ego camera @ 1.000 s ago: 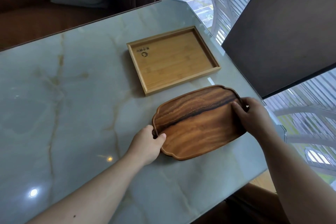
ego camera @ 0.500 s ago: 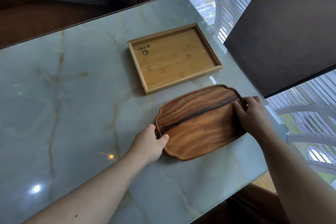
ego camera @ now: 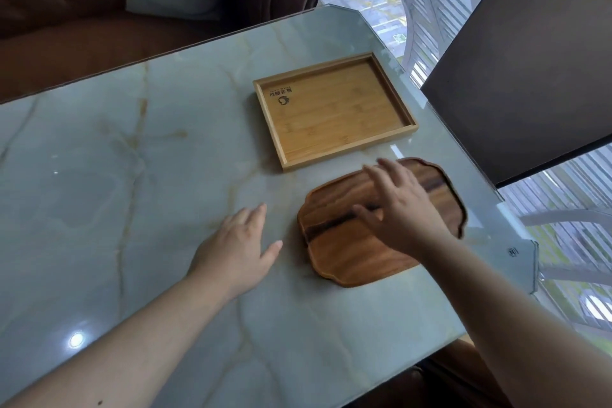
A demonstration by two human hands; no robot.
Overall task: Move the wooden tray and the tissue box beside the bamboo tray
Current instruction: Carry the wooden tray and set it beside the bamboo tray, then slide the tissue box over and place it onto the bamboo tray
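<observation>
Fig.: my left hand point(ego camera: 236, 250) is hovering over the marble table point(ego camera: 99, 175), fingers spread, holding nothing, just beside the wooden tray point(ego camera: 344, 252) w/o touching it. My right hand point(ego camera: 402, 212) is reaching across above that tray, fingers wide, also empty; contact w/ the wood can't be told. The wooden tray is lying flat near the table's right edge, just beside the bamboo tray point(ego camera: 334, 111), narrow gap between them.

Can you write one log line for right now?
dark scalloped wooden tray: beside rectangular bamboo tray | left hand: open | right hand: open | tissue box: unseen
</observation>
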